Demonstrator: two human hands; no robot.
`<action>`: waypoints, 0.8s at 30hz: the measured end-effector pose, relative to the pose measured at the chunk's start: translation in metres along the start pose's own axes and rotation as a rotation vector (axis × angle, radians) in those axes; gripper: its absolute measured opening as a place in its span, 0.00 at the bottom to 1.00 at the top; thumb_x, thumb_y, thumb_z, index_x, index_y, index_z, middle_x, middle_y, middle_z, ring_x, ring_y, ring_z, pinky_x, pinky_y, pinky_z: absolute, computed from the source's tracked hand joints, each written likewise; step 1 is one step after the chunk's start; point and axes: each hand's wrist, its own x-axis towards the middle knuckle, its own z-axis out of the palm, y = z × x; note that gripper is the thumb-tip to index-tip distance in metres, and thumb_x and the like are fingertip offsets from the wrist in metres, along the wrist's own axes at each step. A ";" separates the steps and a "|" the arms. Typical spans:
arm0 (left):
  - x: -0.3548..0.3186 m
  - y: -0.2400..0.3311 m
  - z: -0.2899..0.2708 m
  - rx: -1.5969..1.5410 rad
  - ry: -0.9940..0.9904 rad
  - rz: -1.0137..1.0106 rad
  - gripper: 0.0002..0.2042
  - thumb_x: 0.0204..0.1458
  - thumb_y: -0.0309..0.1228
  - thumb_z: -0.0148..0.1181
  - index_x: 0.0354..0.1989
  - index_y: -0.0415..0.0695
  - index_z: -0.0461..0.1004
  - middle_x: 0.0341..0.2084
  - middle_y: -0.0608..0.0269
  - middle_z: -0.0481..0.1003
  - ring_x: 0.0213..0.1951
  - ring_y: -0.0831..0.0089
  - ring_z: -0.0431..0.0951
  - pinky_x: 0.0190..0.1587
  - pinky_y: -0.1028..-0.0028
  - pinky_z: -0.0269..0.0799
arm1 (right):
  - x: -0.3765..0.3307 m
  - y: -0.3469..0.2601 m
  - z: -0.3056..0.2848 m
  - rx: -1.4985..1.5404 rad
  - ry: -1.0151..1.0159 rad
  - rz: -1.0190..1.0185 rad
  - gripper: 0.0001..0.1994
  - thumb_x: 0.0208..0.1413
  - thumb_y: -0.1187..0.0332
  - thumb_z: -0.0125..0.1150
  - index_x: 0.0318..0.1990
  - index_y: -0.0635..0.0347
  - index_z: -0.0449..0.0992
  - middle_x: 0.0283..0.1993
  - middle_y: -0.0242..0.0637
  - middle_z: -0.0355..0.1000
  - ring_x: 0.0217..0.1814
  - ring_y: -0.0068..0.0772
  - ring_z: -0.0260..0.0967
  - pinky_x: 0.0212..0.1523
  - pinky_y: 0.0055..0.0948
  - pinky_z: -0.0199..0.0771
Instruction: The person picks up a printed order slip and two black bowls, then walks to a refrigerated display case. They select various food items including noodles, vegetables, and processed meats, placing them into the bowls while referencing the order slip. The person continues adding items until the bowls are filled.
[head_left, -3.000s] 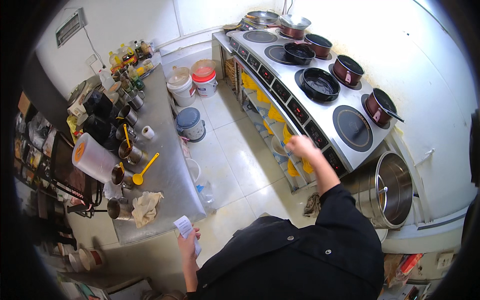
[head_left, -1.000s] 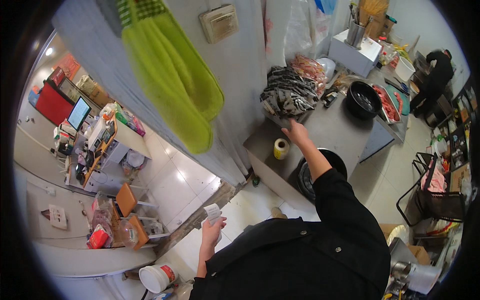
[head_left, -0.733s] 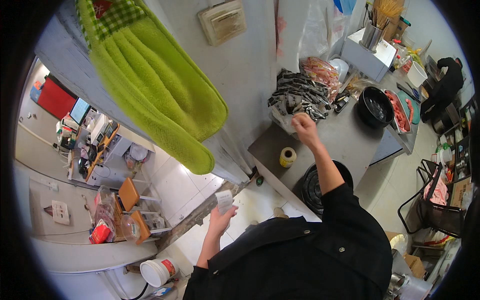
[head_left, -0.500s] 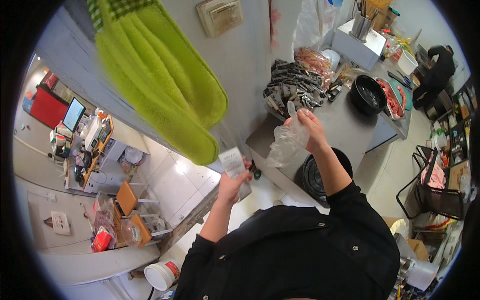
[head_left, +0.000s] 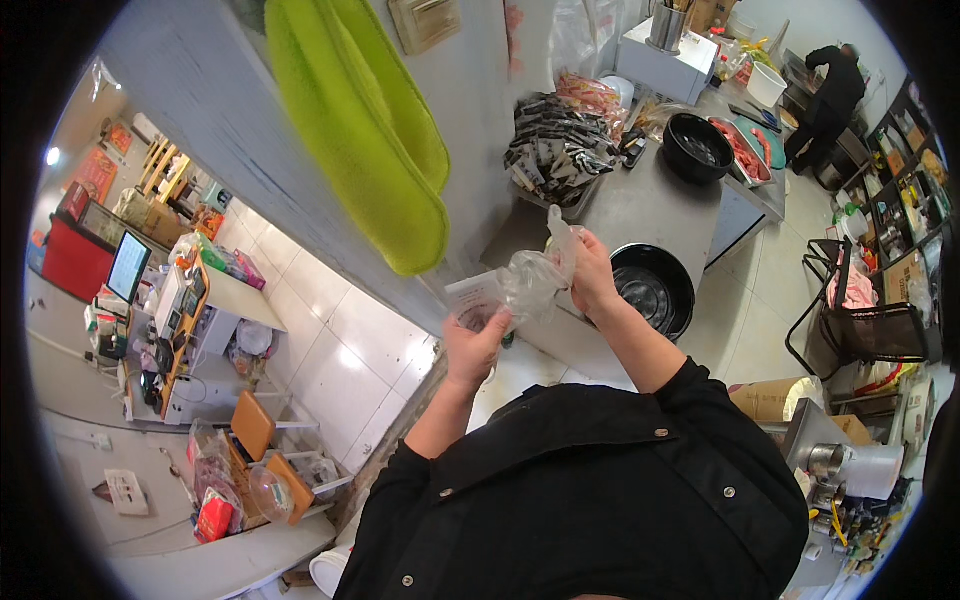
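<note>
The left hand (head_left: 476,345) is pinching a paper slip (head_left: 468,298) between thumb and fingers; the right hand (head_left: 592,277) is gripping a crumpled clear plastic bag (head_left: 533,282). Between the hands, the bag is slanting leftward toward the slip, its narrow tip pointing away from the body. Beyond the right hand, a tray (head_left: 578,210) is holding heaped black packets (head_left: 560,150); beside the right forearm, a black bowl (head_left: 652,288) is sitting; farther off, a metal tray (head_left: 764,180) is holding red meat (head_left: 740,150).
</note>
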 end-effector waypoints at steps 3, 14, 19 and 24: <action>-0.008 0.006 -0.012 -0.012 0.106 -0.032 0.06 0.47 0.25 0.60 0.33 0.37 0.73 0.25 0.64 0.74 0.28 0.76 0.73 0.34 0.76 0.68 | -0.002 0.009 -0.007 -0.007 0.018 0.061 0.10 0.60 0.62 0.45 0.29 0.55 0.64 0.18 0.30 0.64 0.10 0.20 0.55 0.11 0.24 0.57; -0.020 0.018 -0.026 0.170 0.242 0.125 0.08 0.44 0.23 0.63 0.33 0.37 0.74 0.25 0.65 0.75 0.27 0.78 0.73 0.32 0.78 0.68 | -0.063 -0.006 0.013 -0.725 -0.085 -0.791 0.11 0.52 0.66 0.56 0.37 0.64 0.68 0.23 0.34 0.68 0.23 0.20 0.64 0.24 0.21 0.65; -0.027 0.011 -0.013 0.650 0.080 0.481 0.08 0.38 0.19 0.64 0.28 0.41 0.74 0.24 0.66 0.75 0.25 0.73 0.74 0.29 0.75 0.69 | -0.078 -0.005 0.037 -0.690 -0.377 -0.197 0.10 0.50 0.67 0.58 0.34 0.65 0.69 0.22 0.34 0.69 0.19 0.21 0.65 0.21 0.22 0.65; -0.027 0.005 -0.009 0.921 -0.046 0.909 0.10 0.30 0.22 0.65 0.25 0.46 0.74 0.22 0.64 0.74 0.24 0.66 0.74 0.26 0.73 0.68 | -0.061 0.018 0.028 -0.493 -0.493 0.163 0.11 0.45 0.69 0.57 0.34 0.67 0.70 0.22 0.31 0.69 0.20 0.21 0.65 0.21 0.23 0.66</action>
